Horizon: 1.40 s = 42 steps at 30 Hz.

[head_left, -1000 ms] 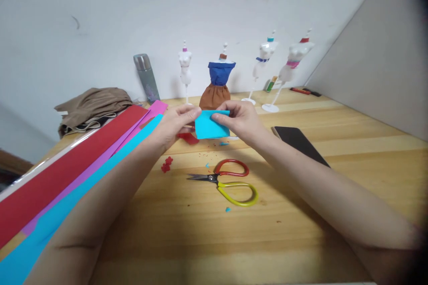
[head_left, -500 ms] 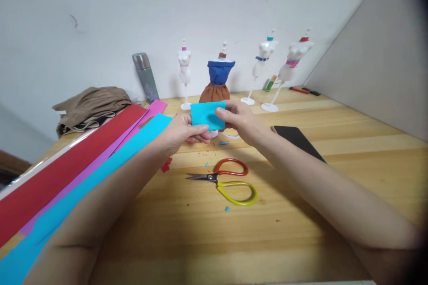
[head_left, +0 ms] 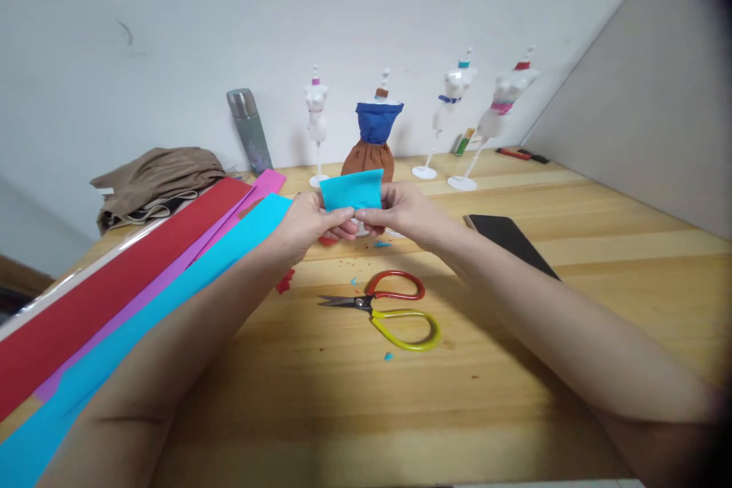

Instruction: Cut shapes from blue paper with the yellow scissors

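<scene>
A gray flask [head_left: 250,131] stands near bunched brown cloth [head_left: 163,171], well apart from a flat black object [head_left: 511,244].

Head-worn view, facing forward, angled down, tabletop [head_left: 354,412] near

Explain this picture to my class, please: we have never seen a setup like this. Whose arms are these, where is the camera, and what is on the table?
There is no machine here. The arms belong to a person working bare-handed, and the one camera is worn on that person's head, looking forward and down.

The left hand and right hand together hold a small turquoise piece by its lower edge, above the wooden table.

Nearer the camera lie scissors with one red and one yellow handle. At the left are long coloured strips and a brown cloth. Toward the wall stand a flask and four small dress forms; one wears a blue top and brown skirt.
</scene>
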{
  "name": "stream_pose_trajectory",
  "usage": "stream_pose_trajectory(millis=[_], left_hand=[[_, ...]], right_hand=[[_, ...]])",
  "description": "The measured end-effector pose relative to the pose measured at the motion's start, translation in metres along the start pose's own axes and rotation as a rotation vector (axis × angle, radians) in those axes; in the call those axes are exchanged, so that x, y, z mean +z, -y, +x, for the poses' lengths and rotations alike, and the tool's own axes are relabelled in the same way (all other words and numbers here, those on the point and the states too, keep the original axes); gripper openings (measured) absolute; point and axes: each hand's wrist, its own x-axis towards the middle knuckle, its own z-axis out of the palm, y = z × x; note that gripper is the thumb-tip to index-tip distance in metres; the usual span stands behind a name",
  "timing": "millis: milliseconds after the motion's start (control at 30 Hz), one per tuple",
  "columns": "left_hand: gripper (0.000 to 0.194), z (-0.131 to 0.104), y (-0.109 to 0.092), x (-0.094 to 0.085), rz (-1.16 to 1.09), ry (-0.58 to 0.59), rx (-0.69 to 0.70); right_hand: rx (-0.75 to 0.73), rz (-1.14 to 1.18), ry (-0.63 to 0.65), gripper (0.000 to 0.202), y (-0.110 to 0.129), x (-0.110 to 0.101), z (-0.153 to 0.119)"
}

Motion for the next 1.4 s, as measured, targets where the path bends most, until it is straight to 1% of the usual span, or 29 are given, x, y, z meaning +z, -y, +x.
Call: stream_pose_trajectory(millis=[100,233,333,467,600,700,767,800,867,900,967,1033,1100,1167,1300,1400], left_hand=[[0.023,-0.001,-0.001,0.000,0.047,-0.006,0.006],[0.023,0.000,-0.001,-0.003,0.055,-0.022,0.007],[0.026,0.002,0.001,-0.008,0.021,0.020,0.000],[0.038,-0.001,0.002,-0.012,0.041,0.070,-0.022],[0.040,-0.008,-0.006,-0.015,0.136,0.121,-0.012],[0.040,-0.010,-0.012,-0.016,0.199,0.161,-0.025],[0.038,-0.009,-0.011,-0.016,0.152,0.134,-0.051],[0.041,-0.008,-0.010,-0.014,0.098,0.117,-0.068],[0.055,-0.007,-0.003,-0.008,-0.052,0.103,-0.107],[0.062,-0.007,0.002,-0.004,-0.140,0.114,-0.125],[0.067,-0.007,0.012,0.004,-0.282,0.093,-0.135],[0.066,-0.007,0.020,0.011,-0.352,0.034,-0.132],[0.059,-0.007,0.024,0.014,-0.333,-0.016,-0.141],[0.049,-0.006,0.023,0.014,-0.288,-0.044,-0.156],[0.031,-0.005,0.012,0.008,-0.204,-0.054,-0.181],[0.026,-0.005,0.005,0.004,-0.123,-0.008,-0.178]], right_hand=[[-0.015,-0.010,-0.019,0.045,0.000,-0.004,0.000],[0.010,-0.038,-0.030,0.043,0.001,-0.009,0.001],[0.020,-0.035,-0.002,0.044,0.001,-0.014,0.002],[0.038,-0.024,0.046,0.042,-0.001,-0.022,0.002],[0.001,0.079,-0.041,0.041,-0.002,-0.023,0.002],[0.044,0.162,-0.091,0.045,-0.002,-0.017,0.002],[0.051,0.203,-0.136,0.048,-0.002,-0.011,0.002],[0.042,0.222,-0.166,0.050,-0.002,-0.008,0.002],[0.020,0.255,-0.227,0.052,-0.002,0.000,0.001],[0.011,0.266,-0.254,0.052,-0.002,0.004,0.001],[0.002,0.277,-0.298,0.053,-0.002,0.011,0.000],[0.004,0.276,-0.304,0.054,-0.001,0.014,-0.001],[0.004,0.258,-0.275,0.054,0.000,0.013,-0.001],[-0.007,0.226,-0.247,0.052,0.002,0.008,-0.001],[-0.006,0.191,-0.238,0.051,0.005,-0.003,0.000],[0.043,0.204,-0.245,0.050,0.006,-0.007,0.001]])
